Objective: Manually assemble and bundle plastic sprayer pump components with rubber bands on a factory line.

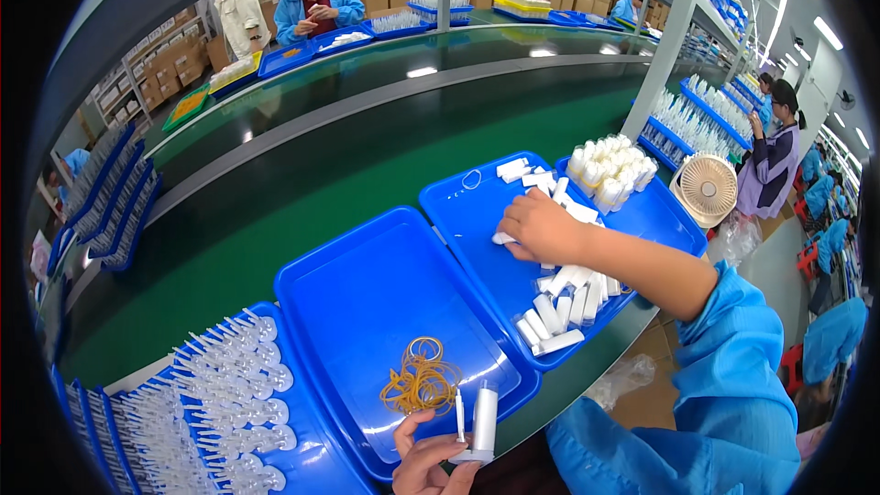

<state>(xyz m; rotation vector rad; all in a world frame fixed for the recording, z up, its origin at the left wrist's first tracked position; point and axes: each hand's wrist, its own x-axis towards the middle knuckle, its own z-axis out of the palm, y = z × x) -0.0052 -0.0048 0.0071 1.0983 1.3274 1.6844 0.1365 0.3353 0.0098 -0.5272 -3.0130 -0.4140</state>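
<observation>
My left hand (pixel 423 460) sits at the bottom edge and holds a small white pump part with a thin tube and a cylinder (pixel 477 426), just past the near rim of the middle blue tray (pixel 348 284). A heap of yellow rubber bands (pixel 421 383) lies in that tray close to the hand. My right hand (pixel 541 227) reaches out over the right blue tray (pixel 467 220) and rests on a white cap (pixel 502 238), fingers curled down. More white caps (pixel 564 307) lie loose in that tray.
A blue tray of clear pump sprayers (pixel 229 385) lies at lower left. Upright white bottles (pixel 610 165) fill a tray at right, next to a small fan (pixel 706 188). A green conveyor belt (pixel 302 174) runs behind. Other workers in blue coats stand around.
</observation>
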